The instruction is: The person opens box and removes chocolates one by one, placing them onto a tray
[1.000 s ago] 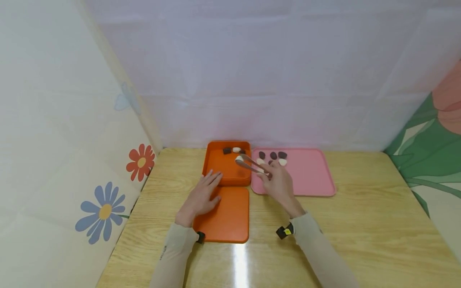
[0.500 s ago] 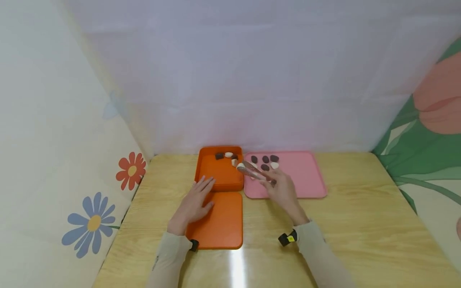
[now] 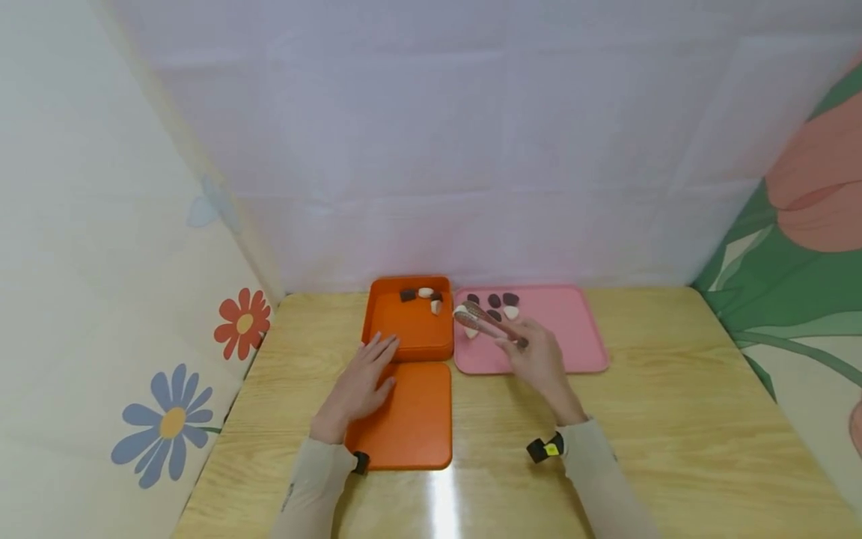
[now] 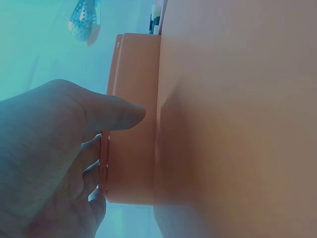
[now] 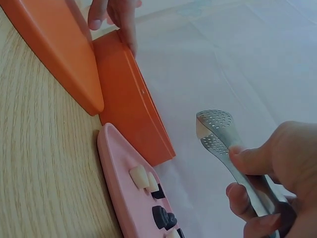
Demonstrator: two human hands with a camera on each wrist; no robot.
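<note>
My right hand [image 3: 539, 359] holds metal tongs [image 5: 237, 168] with perforated spoon-like ends, thumb along one arm and fingers round the other. In the head view their tips overlap the left edge of the pink tray [image 3: 572, 329]. A pale patch shows between the tips; I cannot tell whether it is a small piece or a reflection. My left hand [image 3: 357, 385] rests with fingers extended at the near left rim of the orange box [image 3: 404, 350], thumb [image 4: 121, 113] in front of its wall. Small dark and cream pieces [image 3: 426, 293] lie inside the box's far right part.
Several dark and cream pieces [image 3: 511, 312] lie on the pink tray's left half, partly hidden by the tongs. An orange lid-like panel [image 3: 411, 427] lies in front of the box, under my left hand. Cloth [image 3: 431, 135] hangs behind the wooden table [image 3: 640, 449].
My right hand has drawn the tongs rightward, from over the box to the tray's left edge. A pale piece at the box's right side has come into view. The left hand stays put.
</note>
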